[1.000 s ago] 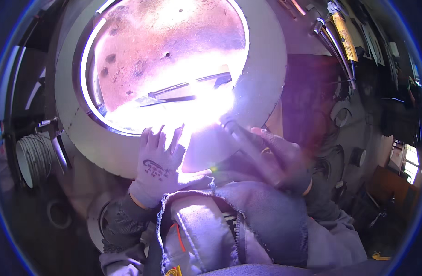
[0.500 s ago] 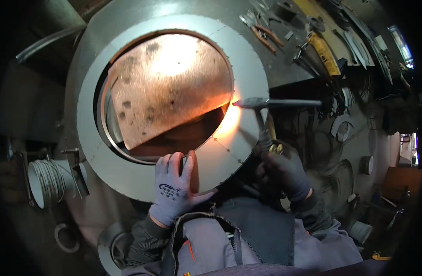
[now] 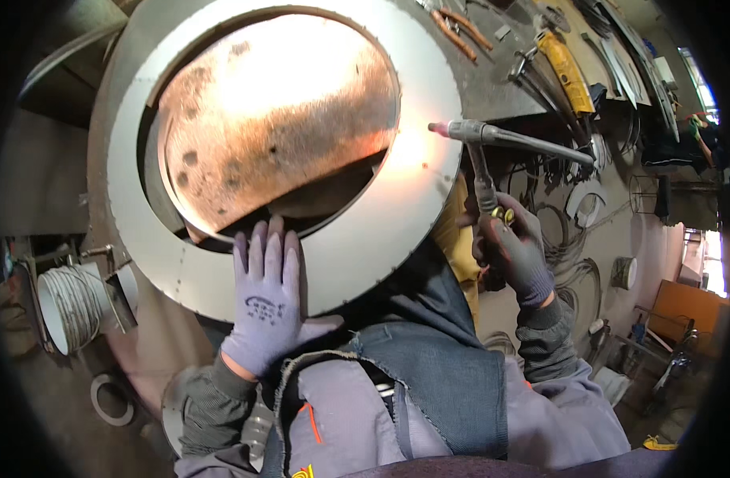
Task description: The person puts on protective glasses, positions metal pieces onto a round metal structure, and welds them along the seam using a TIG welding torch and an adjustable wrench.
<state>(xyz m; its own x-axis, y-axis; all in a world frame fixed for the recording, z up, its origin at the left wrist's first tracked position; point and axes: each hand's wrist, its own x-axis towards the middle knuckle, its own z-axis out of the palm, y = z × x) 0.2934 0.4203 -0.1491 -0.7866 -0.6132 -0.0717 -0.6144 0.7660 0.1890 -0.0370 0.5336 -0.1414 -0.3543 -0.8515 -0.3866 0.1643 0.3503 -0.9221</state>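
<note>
A large flat metal ring (image 3: 191,280) lies before me, with a copper-coloured plate (image 3: 301,107) set inside its opening. My left hand (image 3: 265,307), in a light grey-purple glove, rests flat on the ring's near part, fingers stretched toward the inner edge. In my gloved right hand (image 3: 514,247) is a TIG welding torch (image 3: 480,159), gripped by its handle. Its nozzle points left and stands a little apart from the ring's right side, over a bright glow. Small dark marks dot the ring's rim.
Pliers (image 3: 456,33) with orange-brown handles and a yellow power tool (image 3: 568,72) lie on the bench at the upper right. A white spool (image 3: 72,307) stands to the left. Cables (image 3: 576,279) hang on the right, and a smaller ring (image 3: 112,400) lies at lower left.
The torch and my right hand have moved away from the ring's inner edge, up and to the right. My left hand stays on the ring. The whole view has shifted and become brighter.
</note>
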